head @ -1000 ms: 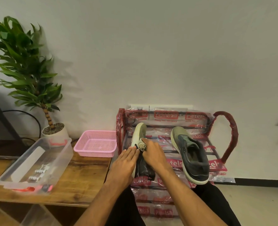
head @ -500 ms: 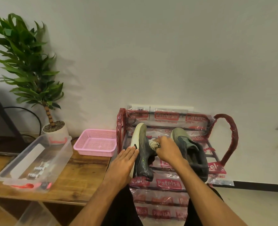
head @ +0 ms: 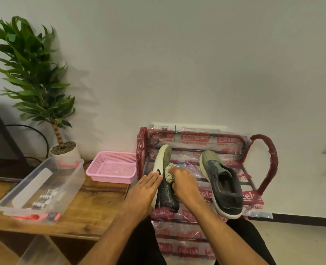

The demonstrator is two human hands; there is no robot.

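Plastic-wrapped rack [head: 273,161] holds a left shoe [head: 164,155] and right shoe [head: 223,184]. Your left hand [head: 145,190] presses flat on the left shoe's sole; your right hand [head: 185,185] grips a cloth [head: 169,172]. Clear tub [head: 70,180], near the table [head: 101,199] edge, holds possibly metal clips [head: 43,199].

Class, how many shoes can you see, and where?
2. The tipped shoe lies on the rack against the left hand; the upright shoe stands right of it.

Left hand [head: 145,191] flat; right hand [head: 185,186] curled, grip tight.
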